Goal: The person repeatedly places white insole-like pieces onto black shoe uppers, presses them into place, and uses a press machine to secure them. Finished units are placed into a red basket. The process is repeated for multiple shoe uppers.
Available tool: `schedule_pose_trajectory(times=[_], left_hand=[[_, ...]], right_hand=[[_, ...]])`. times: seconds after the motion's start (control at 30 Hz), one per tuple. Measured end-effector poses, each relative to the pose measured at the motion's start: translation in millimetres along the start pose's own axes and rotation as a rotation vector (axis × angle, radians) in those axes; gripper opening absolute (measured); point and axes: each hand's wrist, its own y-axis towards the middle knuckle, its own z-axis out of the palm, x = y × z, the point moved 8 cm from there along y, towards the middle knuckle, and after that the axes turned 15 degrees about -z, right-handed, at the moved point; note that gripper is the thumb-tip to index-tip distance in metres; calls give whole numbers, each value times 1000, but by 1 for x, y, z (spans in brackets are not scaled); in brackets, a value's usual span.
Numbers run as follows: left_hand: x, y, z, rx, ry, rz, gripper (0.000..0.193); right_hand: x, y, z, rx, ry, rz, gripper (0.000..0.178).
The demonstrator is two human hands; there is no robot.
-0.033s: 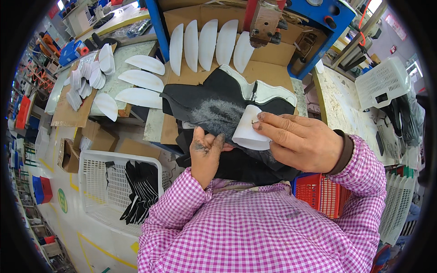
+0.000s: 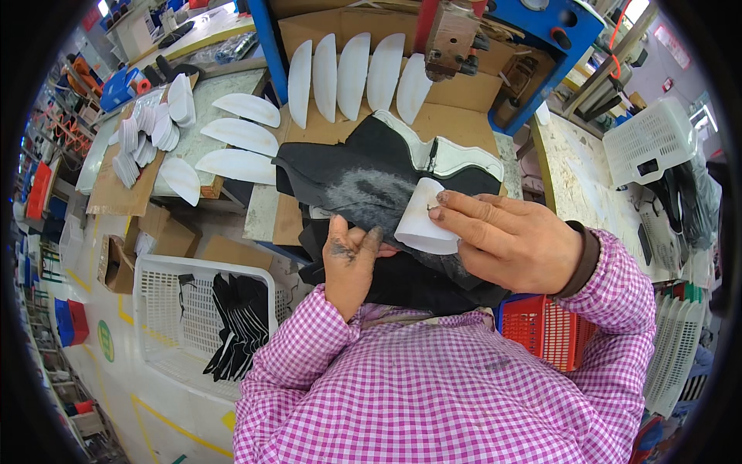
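My right hand (image 2: 510, 236) pinches a white half-moon sheet piece (image 2: 425, 226), which is bent into a curve between thumb and fingers. The piece rests against a black fabric piece (image 2: 321, 174) that has a fuzzy whitish patch in its middle. Closed on the near edge of that fabric is my left hand (image 2: 352, 263), thumb on top and the other fingers partly hidden. White-edged parts (image 2: 464, 156) lie at the fabric's far side. More black material (image 2: 410, 284) hangs below both hands, in front of my checked top.
Several white half-moon pieces (image 2: 353, 77) stand against cardboard beneath a metal machine head (image 2: 450, 46) in a blue frame (image 2: 533, 85). Others lie left, beside stacked white pieces (image 2: 160, 127). A white basket (image 2: 166, 309) holds black parts at lower left; a red basket (image 2: 545, 332) sits lower right.
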Motion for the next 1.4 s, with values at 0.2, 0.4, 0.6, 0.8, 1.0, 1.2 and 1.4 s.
schedule_pose_trajectory(times=[0.2, 0.4, 0.6, 0.8, 1.0, 1.2, 1.4], left_hand=[[2, 0, -1, -1, 4, 7, 19], [-1, -3, 1, 16, 16, 15, 26], [2, 2, 6, 216, -243, -168, 47], [13, 21, 9, 345, -220, -390, 50], [-16, 27, 27, 330, 365, 9, 49], [-34, 25, 37, 234, 685, 308, 36], [-43, 25, 37, 52, 819, 533, 33]], right_hand=[[3, 5, 5, 35, -24, -28, 10], [5, 9, 8, 59, -27, -25, 11], [4, 7, 11, 126, -20, -7, 12], [-7, 8, 21, 142, 217, 104, 32], [-14, 17, 28, 98, 279, 153, 66], [-20, 31, 30, 117, 294, 153, 53], [-20, 37, 29, 195, 193, 59, 17]])
